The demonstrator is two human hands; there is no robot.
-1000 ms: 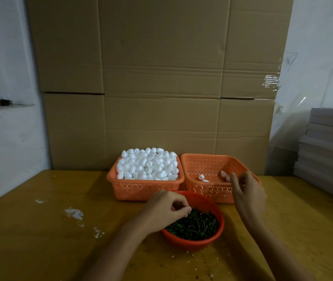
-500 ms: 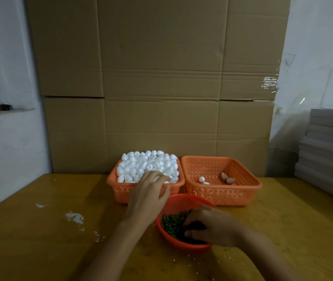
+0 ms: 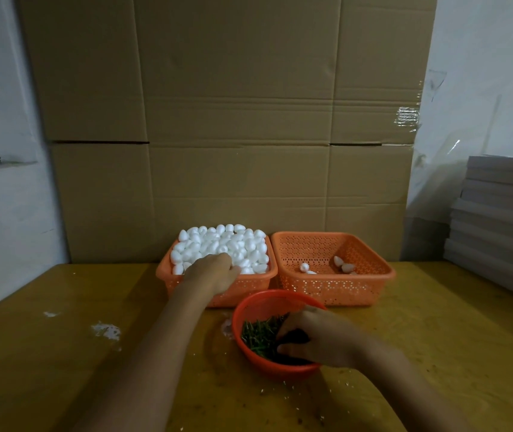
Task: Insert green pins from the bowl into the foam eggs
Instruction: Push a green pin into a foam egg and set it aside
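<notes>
White foam eggs fill the left orange basket. My left hand reaches into its near side, fingers curled down over a foam egg in the pile; the fingertips are hidden. The red bowl stands in front of the baskets and holds green pins. Inside the bowl, my right hand pinches a clump of pins between thumb and fingers. The right orange basket holds a few eggs.
Tall cardboard sheets stand right behind the baskets. A stack of grey boards sits at the right edge of the yellow table. White foam crumbs lie on the left, and small bits are scattered before the bowl.
My left hand moved from the bowl up into the egg basket and curled its fingers. My right hand came back from the right basket and dipped into the pins.
</notes>
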